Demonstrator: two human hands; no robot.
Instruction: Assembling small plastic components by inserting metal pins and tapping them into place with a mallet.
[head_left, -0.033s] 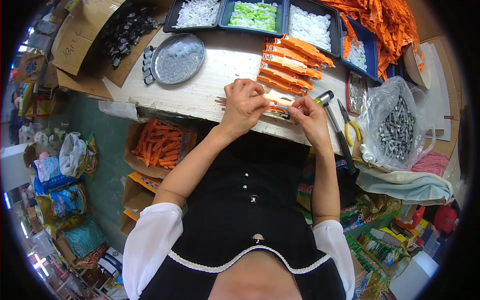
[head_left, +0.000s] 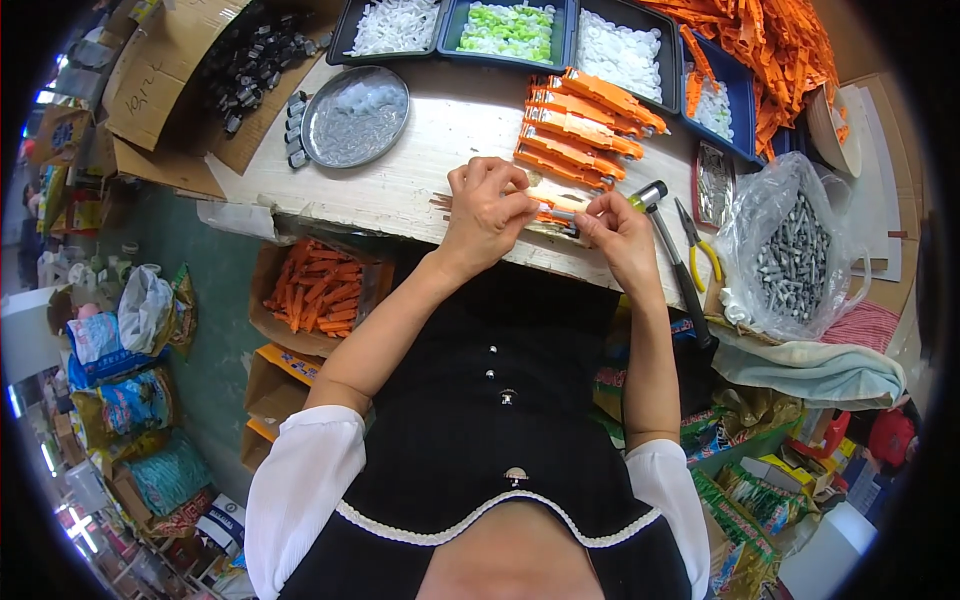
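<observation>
At the front edge of the white worktable (head_left: 440, 130), my left hand (head_left: 488, 212) and my right hand (head_left: 618, 232) are both closed on one orange plastic piece (head_left: 556, 214) with a grey part along it. My left fingers pinch its left end, and the right thumb and fingertips hold the right end. Fingers cover much of the piece. Just beyond it lies a row of similar orange plastic pieces (head_left: 580, 128). Right of my right hand rests a hammer (head_left: 672, 250) with a black handle, its head close to my fingers. Yellow-handled pliers (head_left: 703, 252) lie beside it.
Along the back stand trays of white pieces (head_left: 620, 55) and green-and-white pieces (head_left: 508, 32), plus an orange heap (head_left: 770, 50). A round metal dish (head_left: 355, 120) sits left, near a carton of black parts (head_left: 250, 75). At right, a clear bag (head_left: 790, 250) holds grey parts.
</observation>
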